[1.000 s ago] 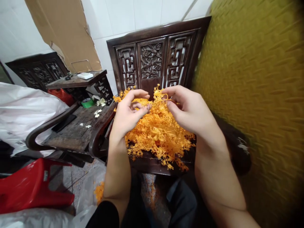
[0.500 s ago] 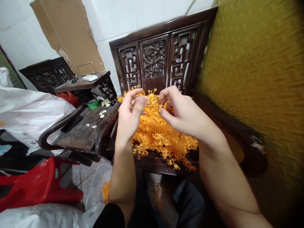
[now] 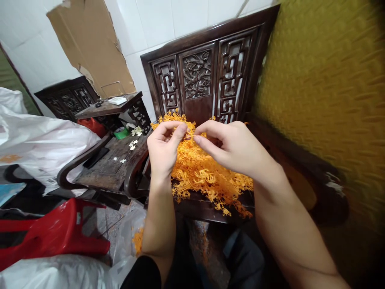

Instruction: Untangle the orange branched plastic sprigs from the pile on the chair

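Note:
Thumb and fingertips of my left hand [image 3: 165,149] are pinched together on a thin orange plastic piece [image 3: 189,136]. From the other side, my right hand [image 3: 233,146] pinches the same piece between thumb and forefinger. Most of the piece is hidden by the fingers, so its full shape cannot be made out. Right below both hands spreads a heap of orange branching plastic pieces [image 3: 207,178], piled on the seat of a dark carved wooden chair [image 3: 197,105].
At left, a wooden seat [image 3: 104,170] bears green tape [image 3: 121,133] and small pale flower shapes [image 3: 133,144]. A red plastic stool [image 3: 64,230] and white sacks [image 3: 45,140] crowd the left floor. A yellow textured panel [image 3: 325,88] rises at right.
My hands have drawn closer together, and the fingers now pinch tightly. The branching orange piece seen upright between them is now mostly covered by the fingers. The view has shifted slightly.

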Demonstrator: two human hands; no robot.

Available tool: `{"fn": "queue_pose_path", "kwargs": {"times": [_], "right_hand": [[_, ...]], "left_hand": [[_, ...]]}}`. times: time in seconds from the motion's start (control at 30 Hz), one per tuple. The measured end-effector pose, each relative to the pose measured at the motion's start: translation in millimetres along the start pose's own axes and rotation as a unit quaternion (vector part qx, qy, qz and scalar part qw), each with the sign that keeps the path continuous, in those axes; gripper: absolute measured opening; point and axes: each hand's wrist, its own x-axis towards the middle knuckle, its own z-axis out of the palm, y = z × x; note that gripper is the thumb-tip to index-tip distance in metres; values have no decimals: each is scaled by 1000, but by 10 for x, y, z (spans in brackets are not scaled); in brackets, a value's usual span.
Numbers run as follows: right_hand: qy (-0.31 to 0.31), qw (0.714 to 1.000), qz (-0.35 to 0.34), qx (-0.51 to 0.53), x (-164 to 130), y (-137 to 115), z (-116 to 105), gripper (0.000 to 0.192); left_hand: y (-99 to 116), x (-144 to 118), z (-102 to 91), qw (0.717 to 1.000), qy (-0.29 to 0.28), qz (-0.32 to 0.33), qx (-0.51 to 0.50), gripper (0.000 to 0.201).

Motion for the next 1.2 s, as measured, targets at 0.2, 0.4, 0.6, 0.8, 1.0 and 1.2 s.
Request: {"fn": "queue_pose_path", "kwargs": {"times": [0.2, 0.4, 0.6, 0.8, 1.0, 1.2], "right_hand": [[34, 999, -29, -22, 8, 40, 26, 26], [-10, 998, -64, 14, 12, 23, 9, 42], [-56, 994, -77, 47, -9, 3, -108, 39], [74, 988, 47, 128, -105, 63, -214, 26], [89, 983, 61, 148, -59, 103, -110, 30], [83, 990, 69, 94, 1, 20, 21, 28]], "left_hand": [[45, -5, -50, 998, -42, 41, 30, 15], [38, -29, -15, 996, -48, 60, 34, 14], [-80, 118, -163, 994, 100, 41, -14, 27], [-56, 136, -273, 995, 55, -35, -79, 32], [-16, -18, 24, 981, -112, -138, -71, 23], [-35, -71, 72, 990, -124, -45, 53, 45]]}}
